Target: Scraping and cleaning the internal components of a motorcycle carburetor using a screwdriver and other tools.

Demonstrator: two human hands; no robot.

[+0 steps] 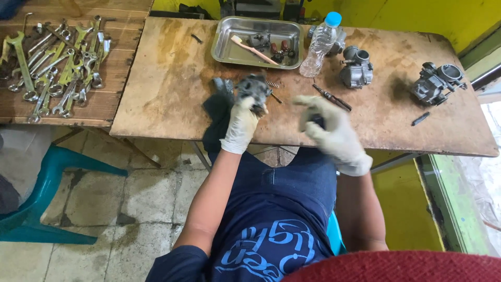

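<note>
My left hand [241,125], in a pale glove, grips a grey carburetor body [252,90] just above the near edge of the worn wooden table [172,78]. My right hand [329,128], also gloved, hovers blurred to the right of it with fingers curled; something dark shows inside the palm, too blurred to name. A dark cloth [216,112] hangs over the table edge beside my left hand. A small spring [273,83] and a thin screwdriver-like tool [332,97] lie on the table close by.
A steel tray [224,44] holds a toothbrush and small parts. A plastic bottle [319,44] and two more carburetors [356,68] [437,82] stand at the back right. Several wrenches [57,62] lie on the left table. A teal chair [47,193] stands lower left.
</note>
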